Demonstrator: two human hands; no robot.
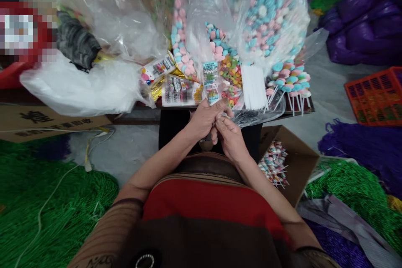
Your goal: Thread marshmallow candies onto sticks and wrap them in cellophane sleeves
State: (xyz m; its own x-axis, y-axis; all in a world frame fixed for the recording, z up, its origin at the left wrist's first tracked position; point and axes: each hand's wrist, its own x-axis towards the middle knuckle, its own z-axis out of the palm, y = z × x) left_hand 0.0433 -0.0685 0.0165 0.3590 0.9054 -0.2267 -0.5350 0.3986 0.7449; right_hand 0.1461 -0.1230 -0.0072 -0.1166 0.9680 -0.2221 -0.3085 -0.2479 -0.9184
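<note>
Both hands meet at the table's front edge, in front of my body. My left hand (205,118) is closed around the lower end of a candy packet (211,81) with a clear wrapper and blue label. The packet points away from me. The fingers of my right hand (230,134) are pinched together beside the left fingers, at the packet's bottom end; whatever they pinch is too small to make out. Just beyond lie ring-shaped gummies (230,71), a stack of white sticks (253,86) and printed wrappers (179,90). Marshmallow skewers (290,78) lie at the right.
Big bags of pink and blue marshmallows (266,12) fill the back of the table. A white plastic bag (78,86) lies left. Below right are a cardboard box (301,163) of wrapped candies and an orange crate (375,96). Green cords (56,201) cover the left floor.
</note>
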